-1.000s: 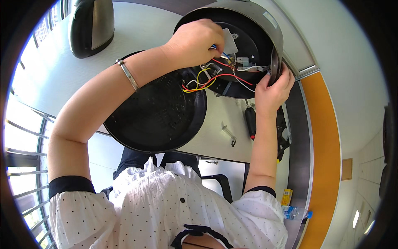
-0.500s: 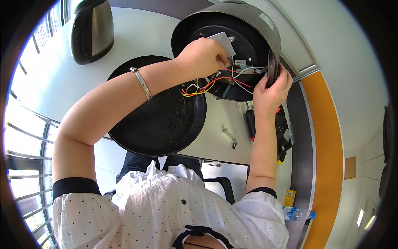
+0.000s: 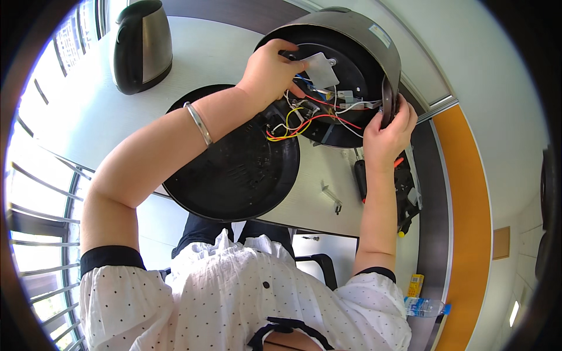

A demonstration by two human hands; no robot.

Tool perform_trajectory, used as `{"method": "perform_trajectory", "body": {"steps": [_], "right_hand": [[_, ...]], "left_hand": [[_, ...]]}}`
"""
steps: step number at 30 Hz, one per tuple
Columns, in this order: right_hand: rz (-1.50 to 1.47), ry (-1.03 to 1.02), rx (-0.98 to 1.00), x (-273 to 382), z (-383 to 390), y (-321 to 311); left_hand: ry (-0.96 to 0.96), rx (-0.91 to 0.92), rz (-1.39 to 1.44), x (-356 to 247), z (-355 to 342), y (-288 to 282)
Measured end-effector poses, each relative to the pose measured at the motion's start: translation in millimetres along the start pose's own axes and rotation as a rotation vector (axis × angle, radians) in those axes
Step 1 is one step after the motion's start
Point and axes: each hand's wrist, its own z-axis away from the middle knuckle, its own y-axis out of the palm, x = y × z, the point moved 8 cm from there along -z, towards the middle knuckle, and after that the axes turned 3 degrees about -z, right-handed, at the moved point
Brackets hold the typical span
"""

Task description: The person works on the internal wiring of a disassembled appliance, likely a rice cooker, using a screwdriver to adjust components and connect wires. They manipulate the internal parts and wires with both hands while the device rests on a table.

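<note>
As I survey it remotely, the room bends to an orange panel [image 3: 465, 175] at right, with the pale tabletop [image 3: 202, 50] giving moving space between the tilted grey housing [image 3: 351, 26], the black dish [image 3: 249, 181] overlapping the near edge, and the steel kettle [image 3: 155, 41]. I record the right hand [image 3: 388, 139] grasping the housing's right rim; the left hand [image 3: 269, 70], fingers parted, is at a metal plate [image 3: 322, 71] inside, its grip one I cannot tell.

Smooth metallic-looking housing [image 3: 356, 28], glossy round dish [image 3: 240, 184]
</note>
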Motion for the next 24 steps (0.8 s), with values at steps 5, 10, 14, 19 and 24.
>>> {"method": "perform_trajectory", "body": {"steps": [5, 10, 14, 19, 24], "right_hand": [[0.015, -0.001, -0.003, -1.1, 0.9, -0.1], [-0.007, 0.009, 0.012, -1.9, 1.9, 0.7], [-0.011, 0.0, 0.004, -1.6, 3.4, 1.2], [-0.013, 0.003, -0.002, 0.0, 2.0, 0.0], [-0.03, 0.019, -0.003, -1.7, 2.8, -0.4]], "left_hand": [[-0.034, 0.112, -0.211, 5.2, -19.5, 8.4], [0.202, 0.051, -0.668, -10.9, -22.8, 15.2], [0.486, -0.097, -1.038, -30.6, -7.4, 26.6], [0.747, -0.16, -1.037, -42.7, 0.5, 30.7], [0.655, -0.12, -0.892, -41.0, -7.2, 21.1]]}}
